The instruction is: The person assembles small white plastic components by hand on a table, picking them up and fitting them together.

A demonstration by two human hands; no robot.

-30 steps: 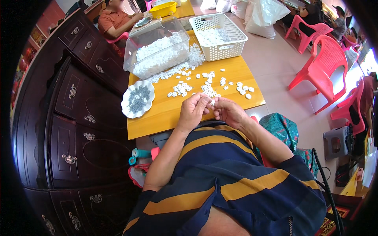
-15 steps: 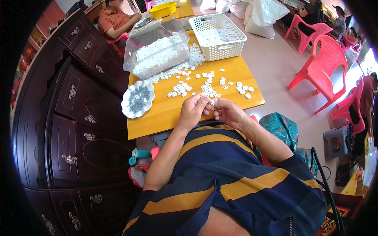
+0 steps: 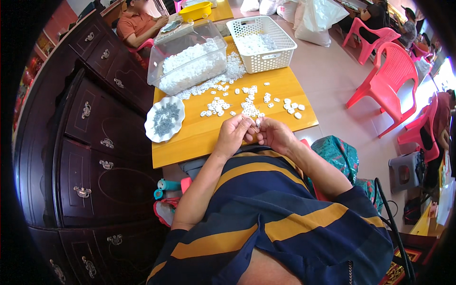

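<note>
At the table's near edge my left hand (image 3: pixel 234 134) and my right hand (image 3: pixel 276 135) meet, thumbs and fingers pinched together. A small white plastic piece (image 3: pixel 258 122) shows at my right fingertips. Something in my left fingertips is mostly hidden and too small to name. Just beyond my hands lies a cluster of small white two-hole plastic pieces (image 3: pixel 249 108), with another pile of white pieces (image 3: pixel 217 106) to its left. Several rounded white pieces (image 3: pixel 292 107) lie at the right. A scalloped white plate (image 3: pixel 151 124) at the left holds small grey metal parts (image 3: pixel 166 119).
A clear plastic bin (image 3: pixel 190 78) and a white perforated basket (image 3: pixel 270 62), both holding white pieces, stand at the back of the wooden table (image 3: pixel 190 147). Dark drawers (image 3: pixel 109 185) line the left. Red plastic chairs (image 3: pixel 389 78) stand right. A person (image 3: pixel 137 28) sits beyond the bin.
The white piece at my right fingertips shows more clearly, and my fingertips have parted slightly. My hands stay in nearly the same place; the view has shifted a little.
</note>
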